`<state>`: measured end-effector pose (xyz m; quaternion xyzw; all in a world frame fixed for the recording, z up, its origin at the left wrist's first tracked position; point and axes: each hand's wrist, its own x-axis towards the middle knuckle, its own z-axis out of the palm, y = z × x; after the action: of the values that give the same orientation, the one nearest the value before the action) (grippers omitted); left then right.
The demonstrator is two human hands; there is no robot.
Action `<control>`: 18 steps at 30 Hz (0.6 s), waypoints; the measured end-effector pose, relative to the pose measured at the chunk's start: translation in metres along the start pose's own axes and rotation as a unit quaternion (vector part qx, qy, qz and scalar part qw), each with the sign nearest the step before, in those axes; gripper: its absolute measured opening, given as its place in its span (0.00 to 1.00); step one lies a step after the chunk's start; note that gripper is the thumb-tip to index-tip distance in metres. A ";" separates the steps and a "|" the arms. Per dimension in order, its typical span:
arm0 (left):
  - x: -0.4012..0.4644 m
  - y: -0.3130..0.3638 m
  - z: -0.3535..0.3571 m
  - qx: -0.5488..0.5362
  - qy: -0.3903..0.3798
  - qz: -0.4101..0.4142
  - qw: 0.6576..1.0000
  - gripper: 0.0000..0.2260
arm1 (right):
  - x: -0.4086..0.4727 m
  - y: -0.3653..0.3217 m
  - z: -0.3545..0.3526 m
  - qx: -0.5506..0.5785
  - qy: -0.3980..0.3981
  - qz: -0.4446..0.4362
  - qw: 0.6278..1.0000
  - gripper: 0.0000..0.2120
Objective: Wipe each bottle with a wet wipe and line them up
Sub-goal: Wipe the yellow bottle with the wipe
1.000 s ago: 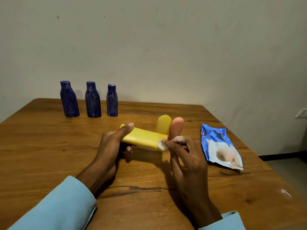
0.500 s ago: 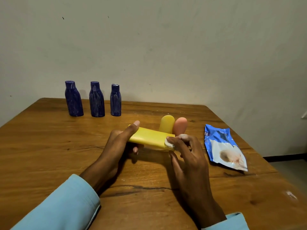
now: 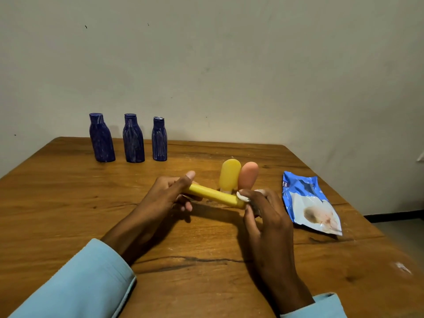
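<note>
The left hand [image 3: 168,195] grips one end of a yellow bottle [image 3: 215,195] held sideways between both hands above the bench [image 3: 68,203]. The right hand [image 3: 263,216] pinches a white wet wipe [image 3: 243,196] against the bottle's other end. Just beyond the hands stand a yellow tube [image 3: 229,177] and a peach tube [image 3: 247,176], touching. Three blue bottles [image 3: 133,141] line up far beyond the left hand; a wipes packet [image 3: 309,205] lies right of the right hand.
</note>
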<state>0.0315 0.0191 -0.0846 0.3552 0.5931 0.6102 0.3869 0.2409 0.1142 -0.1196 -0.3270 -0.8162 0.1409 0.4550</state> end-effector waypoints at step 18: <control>-0.018 -0.001 0.035 -0.051 -0.003 -0.006 0.999 0.21 | 0.000 0.002 0.000 -0.022 0.077 0.061 0.995 0.19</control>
<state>0.0706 0.0186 -0.0839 0.3338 0.5621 0.6360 0.4100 0.2414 0.1153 -0.1207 -0.3957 -0.7602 0.1244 0.5000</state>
